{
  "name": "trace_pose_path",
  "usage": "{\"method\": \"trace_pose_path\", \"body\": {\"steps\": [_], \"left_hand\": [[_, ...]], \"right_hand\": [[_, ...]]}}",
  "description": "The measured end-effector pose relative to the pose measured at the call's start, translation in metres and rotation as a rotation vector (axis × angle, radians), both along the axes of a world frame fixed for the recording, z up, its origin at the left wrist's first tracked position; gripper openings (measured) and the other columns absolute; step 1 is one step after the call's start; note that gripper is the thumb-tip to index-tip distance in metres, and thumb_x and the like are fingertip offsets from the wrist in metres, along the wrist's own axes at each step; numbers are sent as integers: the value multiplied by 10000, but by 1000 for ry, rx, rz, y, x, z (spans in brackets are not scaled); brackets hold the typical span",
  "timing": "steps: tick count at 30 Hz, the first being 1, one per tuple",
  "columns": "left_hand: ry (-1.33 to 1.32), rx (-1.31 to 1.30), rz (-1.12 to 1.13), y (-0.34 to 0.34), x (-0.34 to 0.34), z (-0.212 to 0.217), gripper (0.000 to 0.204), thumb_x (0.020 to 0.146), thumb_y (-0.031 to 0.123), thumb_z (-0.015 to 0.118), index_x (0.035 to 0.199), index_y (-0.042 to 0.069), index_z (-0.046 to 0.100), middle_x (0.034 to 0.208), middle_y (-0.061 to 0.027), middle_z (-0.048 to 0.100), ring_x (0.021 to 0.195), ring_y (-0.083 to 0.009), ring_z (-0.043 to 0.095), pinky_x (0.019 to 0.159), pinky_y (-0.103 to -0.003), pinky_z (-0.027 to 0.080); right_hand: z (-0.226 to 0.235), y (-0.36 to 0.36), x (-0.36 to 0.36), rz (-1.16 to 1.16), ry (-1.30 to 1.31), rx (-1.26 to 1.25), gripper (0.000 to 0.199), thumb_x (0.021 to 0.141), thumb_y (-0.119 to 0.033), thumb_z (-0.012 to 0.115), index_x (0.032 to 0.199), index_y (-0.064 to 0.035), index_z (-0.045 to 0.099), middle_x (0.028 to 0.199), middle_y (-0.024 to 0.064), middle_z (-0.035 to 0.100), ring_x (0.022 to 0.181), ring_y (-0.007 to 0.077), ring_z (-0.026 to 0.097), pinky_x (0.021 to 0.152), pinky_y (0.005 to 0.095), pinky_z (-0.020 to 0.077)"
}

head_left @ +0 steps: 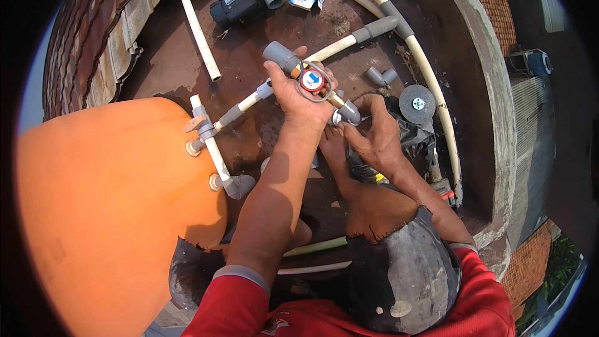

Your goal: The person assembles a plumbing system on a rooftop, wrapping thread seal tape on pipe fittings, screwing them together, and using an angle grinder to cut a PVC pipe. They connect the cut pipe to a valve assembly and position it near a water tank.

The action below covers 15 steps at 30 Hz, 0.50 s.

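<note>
Red-capped pipe fitting (pixel 312 80) held up, right of orange tank (pixel 112 193); grasped by fingers of left hand (pixel 296 103), palm up. Grey elbow (pixel 352 113) at fitting's near end flanked by thumb and fingers of right hand (pixel 382 143); whether clenched on it cannot be told. White pipework (pixel 218 157) attached along orange tank's right side. Black pump (pixel 234 6) placed beyond orange tank, to right.

- Orange tank (pixel 118 181), 8 o'clock: lower end cut off.
- Pump (pixel 237 5), 11 o'clock: top cropped.
- Left hand (pixel 298 101), 12 o'clock: part-hidden from here behind red-rimmed fitting (pixel 311 80).
</note>
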<state>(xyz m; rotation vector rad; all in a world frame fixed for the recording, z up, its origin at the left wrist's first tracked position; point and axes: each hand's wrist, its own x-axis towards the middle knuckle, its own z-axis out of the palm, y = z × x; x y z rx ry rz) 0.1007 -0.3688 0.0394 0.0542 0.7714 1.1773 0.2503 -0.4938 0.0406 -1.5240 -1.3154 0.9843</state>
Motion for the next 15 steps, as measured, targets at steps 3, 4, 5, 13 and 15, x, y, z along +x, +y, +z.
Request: {"method": "trace_pose_path", "body": {"steps": [3,4,5,13,15], "left_hand": [[74,-75,44,-4,5,0,892,1092,855,261,1270,103,706,820,-124,653,729,-295,601,622,-414,459],[55,-84,51,-5,5,0,890,1094,852,259,1272,102,705,826,-125,655,739,-294,599,623,-414,459],[37,-93,59,-5,4,0,889,1096,849,257,1273,102,705,832,-127,657,749,-293,597,623,-414,459],[-6,-36,0,-2,-2,2,886,1103,836,259,1281,88,699,843,-134,659,765,-298,607,625,-423,467],[100,-43,-14,-2,1,4,884,1103,835,263,1277,86,698,838,-138,659,753,-306,621,625,-430,471]], "right_hand": [[-15,3,2,-54,-392,345,477,783,-22,856,1188,-28,602,1097,192,658,1053,423,674,882,485,572],[-17,3,2,-81,-369,333,447,824,-33,855,1200,-28,613,1110,176,685,1062,366,696,870,460,585],[-18,2,3,-107,-345,320,417,865,-45,854,1212,-28,625,1123,159,712,1071,309,719,859,435,597],[9,8,14,-66,989,-497,312,1033,-125,781,1302,-13,670,1110,133,771,850,168,745,721,317,621],[16,5,11,-65,523,-262,270,1048,-118,764,1281,-16,676,1074,108,770,865,154,742,723,336,621]]}}
